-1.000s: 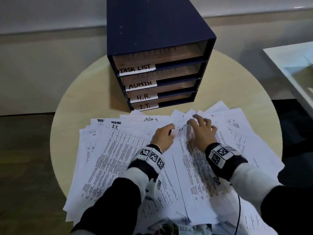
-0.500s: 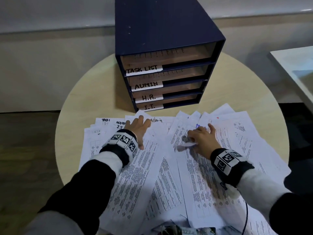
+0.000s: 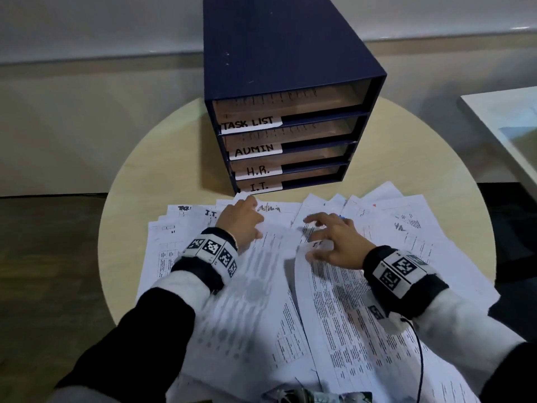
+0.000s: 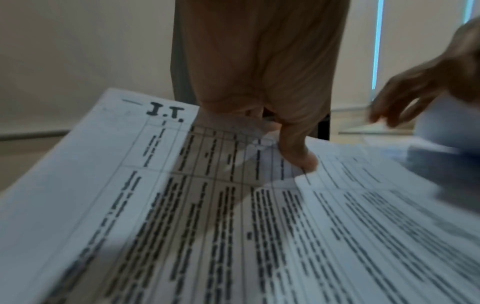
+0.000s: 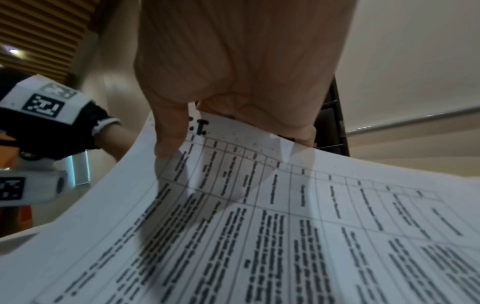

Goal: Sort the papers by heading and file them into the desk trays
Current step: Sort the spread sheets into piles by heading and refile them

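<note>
Many printed sheets (image 3: 255, 309) lie fanned across the round table, with handwritten headings such as I.T. and Admin. A navy four-shelf tray unit (image 3: 290, 68) stands behind them, labelled TASK LIST, ADMIN, H.R. and I.T. (image 3: 258, 187). My left hand (image 3: 241, 225) lies flat on the left sheets, near the lowest shelf. Its thumb (image 4: 298, 158) presses on paper beside an I.T. sheet (image 4: 166, 112). My right hand (image 3: 334, 239) pinches the top of another I.T. sheet (image 5: 285, 205). That sheet curls up off the pile, with the thumb (image 5: 168, 144) on top of it.
The pale round table (image 3: 139, 170) shows bare wood left and right of the tray unit. A white table (image 3: 508, 126) stands at the right edge. A thin black cable (image 3: 420, 362) hangs from my right wrist over the papers.
My left hand left the centre of the pile and went left and forward onto the sheets near the tray. My right hand took hold of a sheet's top and lifted it.
</note>
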### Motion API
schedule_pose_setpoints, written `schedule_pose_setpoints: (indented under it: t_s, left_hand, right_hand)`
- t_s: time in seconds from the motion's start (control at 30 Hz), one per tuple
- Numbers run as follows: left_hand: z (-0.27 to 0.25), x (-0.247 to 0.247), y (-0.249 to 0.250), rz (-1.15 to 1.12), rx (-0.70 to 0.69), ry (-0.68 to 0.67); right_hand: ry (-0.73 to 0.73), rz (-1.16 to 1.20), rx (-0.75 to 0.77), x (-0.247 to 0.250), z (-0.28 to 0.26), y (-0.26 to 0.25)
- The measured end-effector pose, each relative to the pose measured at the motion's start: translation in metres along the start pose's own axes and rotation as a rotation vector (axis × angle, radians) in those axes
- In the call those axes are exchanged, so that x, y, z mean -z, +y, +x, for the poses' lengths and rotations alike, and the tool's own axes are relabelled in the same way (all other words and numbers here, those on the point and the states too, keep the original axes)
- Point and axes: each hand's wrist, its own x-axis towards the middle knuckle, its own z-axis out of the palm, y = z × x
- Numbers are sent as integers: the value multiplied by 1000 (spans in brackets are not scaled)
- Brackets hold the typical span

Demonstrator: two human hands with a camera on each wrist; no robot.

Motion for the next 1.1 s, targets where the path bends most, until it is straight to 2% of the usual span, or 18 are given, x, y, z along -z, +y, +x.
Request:
schedule_pose_setpoints:
  t_s: [0.13,0.23,0.3,0.43,0.5,0.67,0.77,0.87,0.93,0.97,1.0,1.1]
  left_hand:
    - [5,17,31,-217,-2,117]
    - [4,18,48,-245,-27,82]
    - [4,12,51,-229,-8,60]
    - [-3,4,36,-248,189,-2]
    - [-6,3,27,-300,260,15]
    - [-12,-9,41,-789,228,100]
    - [-10,-20,45,-919,211,166]
    - [-9,-24,30,-982,305,217]
    - [-9,-26,10,-911,368,312]
    - [-9,-26,0,-802,399,332]
    - [-10,-26,-8,-660,439,298]
    - [-17,-28,-25,-308,617,22]
  right_hand:
    - [72,-105,-34,0,9,-8]
    - [118,-291,-131,4,15,-4]
    - [95,-342,-174,7,15,2]
    - [48,-341,-307,4,10,20]
    - [45,-291,-342,-2,5,28]
    - [37,-128,-167,-16,8,12]
    - [58,-125,-120,-25,19,-5]
    - [180,-85,-90,-33,21,-15]
    - [227,-72,-10,-40,18,-19]
    - [232,-63,39,-44,16,-21]
    - [239,-49,89,-47,14,-23]
    - [265,-33,141,-54,9,-25]
